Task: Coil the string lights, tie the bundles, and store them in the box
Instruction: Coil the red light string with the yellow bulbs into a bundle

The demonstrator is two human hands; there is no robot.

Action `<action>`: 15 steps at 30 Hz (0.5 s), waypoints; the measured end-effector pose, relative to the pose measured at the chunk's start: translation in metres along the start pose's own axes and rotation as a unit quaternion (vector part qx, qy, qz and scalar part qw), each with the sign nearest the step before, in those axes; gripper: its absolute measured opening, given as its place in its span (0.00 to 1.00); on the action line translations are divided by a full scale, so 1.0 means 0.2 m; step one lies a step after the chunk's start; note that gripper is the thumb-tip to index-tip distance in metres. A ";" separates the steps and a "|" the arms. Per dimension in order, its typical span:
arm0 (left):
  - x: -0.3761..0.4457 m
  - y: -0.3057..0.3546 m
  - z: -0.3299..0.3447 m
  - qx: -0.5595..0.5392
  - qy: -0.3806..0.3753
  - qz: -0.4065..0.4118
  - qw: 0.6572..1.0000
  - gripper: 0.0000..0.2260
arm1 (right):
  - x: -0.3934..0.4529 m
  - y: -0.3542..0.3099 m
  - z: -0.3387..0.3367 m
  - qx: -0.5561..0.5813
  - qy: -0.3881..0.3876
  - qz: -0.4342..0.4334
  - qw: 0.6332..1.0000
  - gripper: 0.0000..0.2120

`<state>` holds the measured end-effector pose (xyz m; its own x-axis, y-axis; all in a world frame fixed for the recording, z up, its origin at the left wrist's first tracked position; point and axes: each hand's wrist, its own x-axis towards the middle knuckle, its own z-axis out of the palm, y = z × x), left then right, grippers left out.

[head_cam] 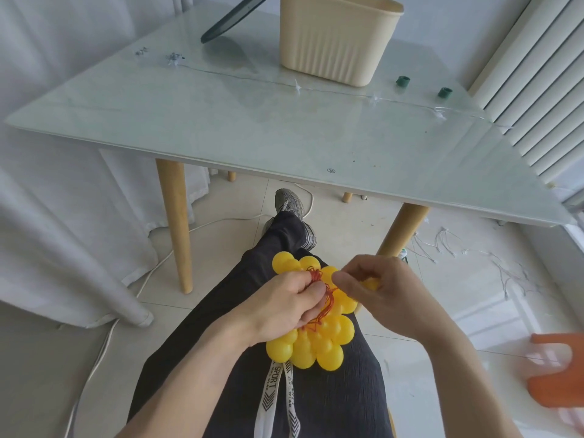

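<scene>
Yellow ball lights (319, 339) bundled on the lap
The red cord (316, 276) is pinched by the left hand (284, 308); a ball is grasped by the right hand (373, 286)

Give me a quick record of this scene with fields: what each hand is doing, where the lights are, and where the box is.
left hand: grips the red wire and the bundle
right hand: pinches at the red wire, one ball behind its fingers
yellow ball string lights: bunched on the person's lap
beige box: upright on the glass table, far side
green rolls: two, right of the box
</scene>
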<state>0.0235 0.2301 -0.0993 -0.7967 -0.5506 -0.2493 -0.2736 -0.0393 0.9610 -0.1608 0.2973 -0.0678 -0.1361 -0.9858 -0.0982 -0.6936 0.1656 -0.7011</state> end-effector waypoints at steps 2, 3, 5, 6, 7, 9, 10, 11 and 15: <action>0.01 0.02 -0.02 0.026 -0.002 -0.001 1.000 0.17 | 0.00 0.02 -0.02 -0.020 -0.034 0.020 0.999 0.17; 0.02 0.04 -0.03 0.032 -0.007 -0.002 0.999 0.18 | 0.00 0.03 -0.03 -0.020 -0.028 0.023 0.999 0.18; 0.05 0.09 -0.05 0.033 -0.019 -0.007 0.999 0.18 | 0.01 0.04 -0.06 -0.011 0.034 0.007 0.999 0.12; 0.07 0.11 -0.07 0.037 -0.025 -0.012 0.999 0.18 | 0.01 0.03 -0.09 0.006 0.067 -0.006 0.998 0.08; 0.09 0.15 -0.08 0.049 -0.033 -0.015 0.998 0.19 | 0.02 0.00 -0.11 0.029 0.084 -0.022 0.996 0.08; 0.14 0.24 -0.10 0.086 -0.058 -0.019 0.994 0.20 | 0.05 -0.04 -0.16 0.085 0.045 -0.050 0.994 0.13; 0.15 0.28 -0.11 0.102 -0.073 -0.022 0.992 0.20 | 0.07 -0.07 -0.19 0.102 0.008 -0.067 0.992 0.16; 0.17 0.34 -0.12 0.115 -0.089 -0.024 0.989 0.19 | 0.08 -0.09 -0.21 0.105 -0.025 -0.085 0.991 0.17; 0.23 0.50 -0.20 0.116 -0.127 -0.013 0.985 0.15 | 0.14 -0.14 -0.31 0.097 -0.069 -0.135 0.984 0.17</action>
<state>-0.0191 0.1668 -0.0091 -0.8894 -0.3235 -0.3229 -0.3874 0.1585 0.9082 -0.1895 0.2666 -0.0081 0.1401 -0.9898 0.0241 -0.5423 -0.0971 -0.8345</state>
